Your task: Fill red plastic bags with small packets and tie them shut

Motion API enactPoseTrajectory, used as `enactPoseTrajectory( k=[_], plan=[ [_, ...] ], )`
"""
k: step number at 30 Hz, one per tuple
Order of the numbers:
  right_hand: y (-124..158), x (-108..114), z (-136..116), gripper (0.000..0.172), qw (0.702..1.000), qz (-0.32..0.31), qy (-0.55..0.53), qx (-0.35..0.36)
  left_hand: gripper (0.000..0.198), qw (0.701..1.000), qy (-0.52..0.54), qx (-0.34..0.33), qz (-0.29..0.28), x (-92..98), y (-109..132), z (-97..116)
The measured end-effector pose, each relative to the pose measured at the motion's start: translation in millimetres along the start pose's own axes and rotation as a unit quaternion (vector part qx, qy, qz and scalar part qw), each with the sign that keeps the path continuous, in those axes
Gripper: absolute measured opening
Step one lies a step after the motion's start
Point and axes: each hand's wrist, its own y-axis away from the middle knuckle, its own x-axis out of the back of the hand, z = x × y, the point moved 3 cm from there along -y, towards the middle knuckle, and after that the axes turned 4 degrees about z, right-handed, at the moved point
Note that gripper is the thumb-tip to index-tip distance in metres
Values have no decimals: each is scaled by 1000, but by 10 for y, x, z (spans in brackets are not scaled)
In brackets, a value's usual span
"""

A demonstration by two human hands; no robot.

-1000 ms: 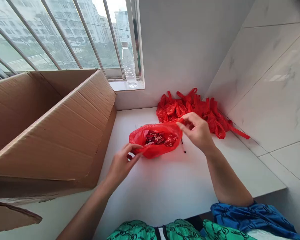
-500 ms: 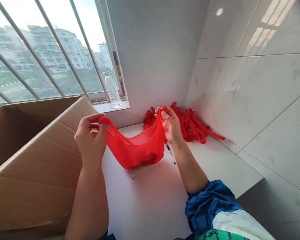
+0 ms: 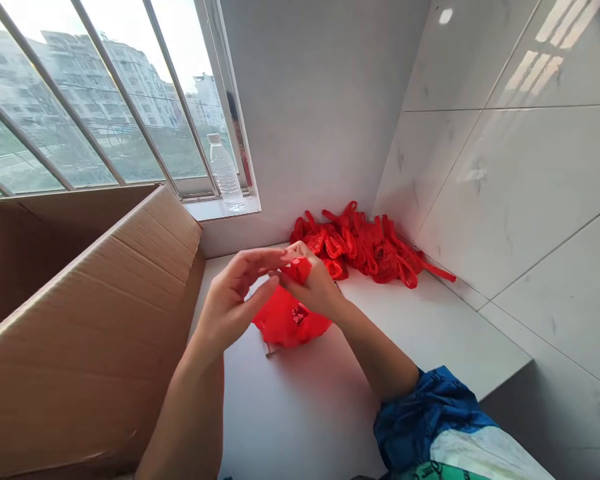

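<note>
A red plastic bag sits on the white counter with a small red candy wrapper showing through its side. Its handles are gathered into a bunched knot held in my right hand. My left hand reaches in from the left, fingers and thumb apart, with the fingertips against my right hand beside the bunched plastic. Behind the hands lies a heap of several red plastic bags, not touching either hand.
A large open cardboard box stands along the left of the counter. A plastic water bottle stands on the barred window's sill. Marble-look tiles cover the right wall. A flat pale card pokes out under the bag.
My hands have come together, and the bag's handles, stretched wide between them earlier, are now bunched. The bag has slumped shut on the counter, and the pen beside it no longer shows.
</note>
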Motion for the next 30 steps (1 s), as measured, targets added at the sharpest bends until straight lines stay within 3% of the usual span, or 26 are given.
enactPoseTrajectory(
  k=[2, 4, 7, 9, 13, 16, 20, 24, 27, 30],
  plan=[
    [-29, 45, 102, 26, 997, 17, -66, -28, 34, 997, -10, -12, 75, -25, -27, -141],
    [-54, 72, 209, 34, 989, 18, -125, -71, 54, 995, -39, 13, 92, -110, -34, -327],
    [-67, 81, 327, 39, 973, 8, -187, -135, 87, 996, -40, 84, 4, -325, 7, -566],
    [-68, 87, 356, 37, 967, 0, -207, -145, 93, 993, 0, 113, -43, -422, 46, -636],
    [-77, 130, 356, 38, 974, -16, -191, -122, 87, 977, 94, 166, -99, -399, 60, -668],
    [-83, 164, 346, 41, 979, -25, -167, -117, 68, 952, 156, 228, -134, -310, 45, -735],
    [-64, 174, 315, 35, 966, -75, -203, -143, 49, 918, 259, 289, -83, -261, 26, -872],
    [-48, 215, 261, 28, 961, -143, -197, -133, 44, 891, 330, 304, -64, -293, -2, -918],
    [-36, 257, 208, 23, 969, -176, -150, -91, 43, 892, 319, 314, -61, -283, -13, -897],
    [-17, 278, 167, 17, 984, -162, -64, -36, 49, 910, 272, 306, -72, -258, -2, -863]
  ],
)
